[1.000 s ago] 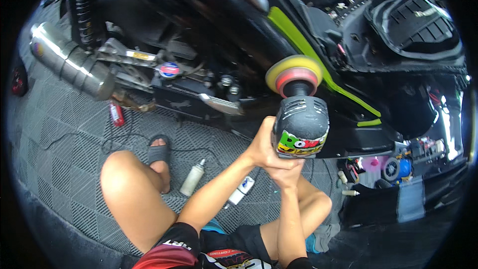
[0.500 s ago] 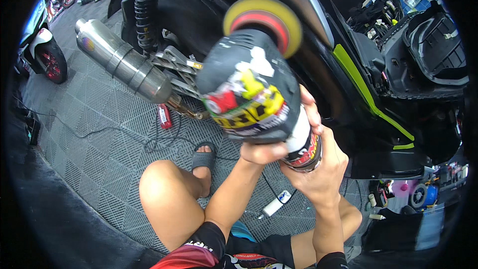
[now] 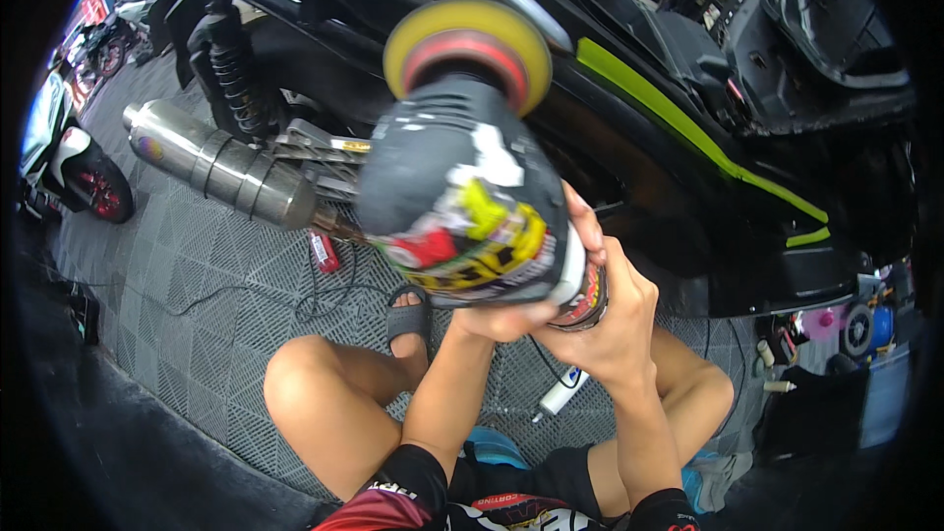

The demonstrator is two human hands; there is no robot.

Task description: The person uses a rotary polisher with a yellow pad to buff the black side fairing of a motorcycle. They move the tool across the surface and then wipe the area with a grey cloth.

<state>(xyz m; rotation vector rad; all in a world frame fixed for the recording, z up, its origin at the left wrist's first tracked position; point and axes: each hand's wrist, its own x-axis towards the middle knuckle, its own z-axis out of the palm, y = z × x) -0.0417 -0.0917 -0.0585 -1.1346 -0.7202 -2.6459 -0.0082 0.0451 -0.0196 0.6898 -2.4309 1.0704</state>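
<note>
A grey and black polisher (image 3: 452, 197) with stickers fills the middle of the view, its yellow and red round pad (image 3: 536, 59) held over the scooter's glossy black side panel (image 3: 669, 236); I cannot tell if they touch. My left hand (image 3: 506, 320) grips the tool's body from below, largely hidden by it. My right hand (image 3: 615, 324) is closed round the tool's rear handle. A bright green tape strip (image 3: 654, 113) runs along the panel, right of the pad.
A steel exhaust (image 3: 197, 157) sticks out at left, near a parked motorbike (image 3: 93, 182). A cable, red can (image 3: 324, 253) and white bottle (image 3: 560, 393) lie on the grey grid floor (image 3: 177, 265). Supplies and a blue reel (image 3: 878, 324) sit at right. My legs are crossed beside the sandal (image 3: 403, 313).
The polisher and my hands moved up and leftward from a second ago and tilted, with the pad shifting left along the panel. Over the last half second the pad shifted slightly further left.
</note>
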